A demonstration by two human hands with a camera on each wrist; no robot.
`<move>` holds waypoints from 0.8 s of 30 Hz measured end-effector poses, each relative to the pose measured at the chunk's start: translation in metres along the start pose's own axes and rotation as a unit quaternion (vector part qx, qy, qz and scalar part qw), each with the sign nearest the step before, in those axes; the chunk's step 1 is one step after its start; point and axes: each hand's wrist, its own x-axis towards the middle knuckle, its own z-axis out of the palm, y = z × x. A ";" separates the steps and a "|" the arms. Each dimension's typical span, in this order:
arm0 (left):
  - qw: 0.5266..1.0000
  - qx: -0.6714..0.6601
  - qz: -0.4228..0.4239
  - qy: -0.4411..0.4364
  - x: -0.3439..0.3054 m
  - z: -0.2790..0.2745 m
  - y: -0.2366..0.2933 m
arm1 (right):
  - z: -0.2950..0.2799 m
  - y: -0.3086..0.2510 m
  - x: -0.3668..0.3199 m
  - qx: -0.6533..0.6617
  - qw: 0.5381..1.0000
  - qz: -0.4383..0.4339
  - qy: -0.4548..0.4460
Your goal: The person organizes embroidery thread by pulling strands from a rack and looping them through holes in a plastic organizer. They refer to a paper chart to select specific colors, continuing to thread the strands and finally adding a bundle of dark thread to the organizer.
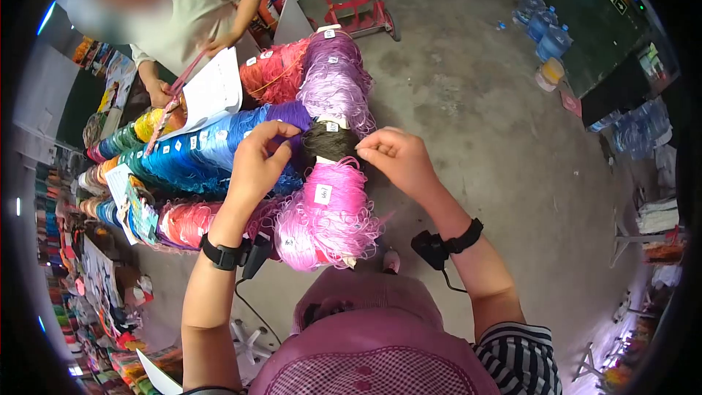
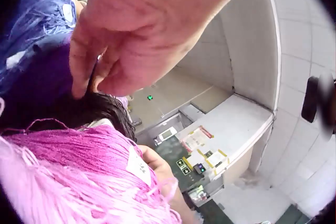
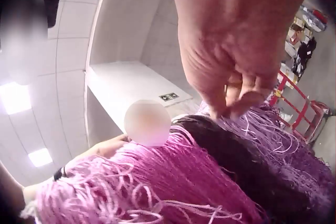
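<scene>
A dark olive-brown skein of yarn (image 1: 329,142) lies between a pink skein (image 1: 338,205) and a lilac skein (image 1: 338,77), all hung in a row. My left hand (image 1: 262,157) is at its left side, by a purple skein (image 1: 290,114), and pinches dark yarn between thumb and fingers. At the opposite side, my right hand (image 1: 398,157) has thumb and fingertips together on the edge of the dark yarn. The right wrist view shows these fingertips (image 3: 223,112) right at the dark strands, beside the lilac loops. White numbered labels sit on the skeins.
Rows of blue, red and other coloured skeins (image 1: 179,153) stretch leftward. Across from me a person (image 1: 194,11) handles a reddish braided bundle (image 1: 175,99) beside white sheets (image 1: 212,91). Behind stands a red hand truck (image 1: 355,0); water bottles (image 1: 542,29) are at the back right.
</scene>
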 end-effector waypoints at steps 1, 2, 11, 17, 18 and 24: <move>0.999 -0.040 0.000 0.004 0.001 0.003 0.000 | 0.003 -0.005 -0.001 -0.010 1.000 -0.004 -0.018; 0.999 -0.040 -0.002 0.006 0.002 0.006 0.002 | 0.005 -0.006 0.000 -0.010 1.000 -0.004 -0.021; 0.995 0.031 0.069 -0.061 0.004 0.026 0.014 | -0.009 0.012 0.006 0.205 0.964 0.100 -0.139; 0.998 -0.011 0.065 -0.020 0.002 0.031 0.001 | -0.018 0.004 0.007 0.212 0.948 0.174 -0.162; 0.997 -0.016 0.069 -0.019 0.000 0.031 0.004 | -0.014 0.002 0.007 0.206 0.950 0.173 -0.160; 0.998 -0.003 0.068 -0.014 -0.003 0.028 0.003 | -0.008 -0.006 0.005 -0.017 0.993 0.069 -0.090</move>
